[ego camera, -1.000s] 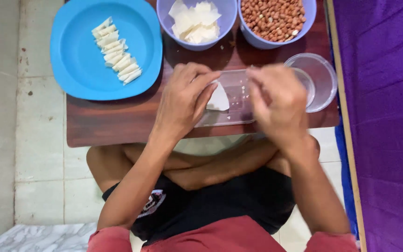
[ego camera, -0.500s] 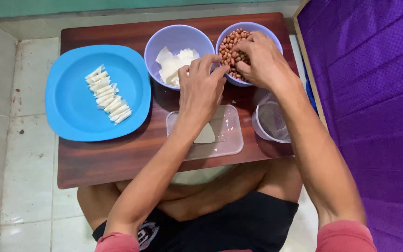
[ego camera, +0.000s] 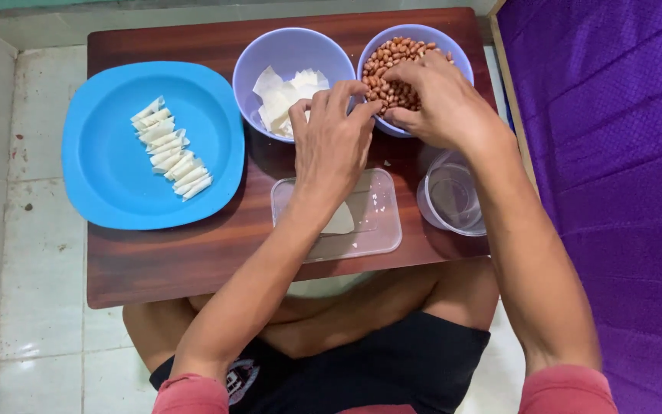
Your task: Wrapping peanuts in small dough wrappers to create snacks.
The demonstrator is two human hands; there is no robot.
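My right hand (ego camera: pixel 442 103) rests in a lilac bowl of peanuts (ego camera: pixel 392 69), fingers curled among the nuts at its near side. My left hand (ego camera: pixel 335 146) hovers with fingers spread over the edge of a second lilac bowl (ego camera: pixel 289 57) that holds white pastry sheets (ego camera: pixel 285 96), its fingertips close to the peanut bowl. Below my left wrist lies a clear rectangular lid (ego camera: pixel 377 222) with one white sheet (ego camera: pixel 342 222) on it. Whether my right hand holds peanuts is hidden.
A blue square plate (ego camera: pixel 109 169) on the left carries a row of several folded white pastry pieces (ego camera: pixel 170 149). A clear round container (ego camera: pixel 453 195) stands at the right table edge. The dark wooden low table (ego camera: pixel 185 261) sits over tiled floor; purple fabric (ego camera: pixel 614 153) lies on the right.
Both hands left the clear lid and moved up to the bowls; my right hand settled deeper into the peanuts, my left hand came over the sheet bowl's rim. The camera tilted up.
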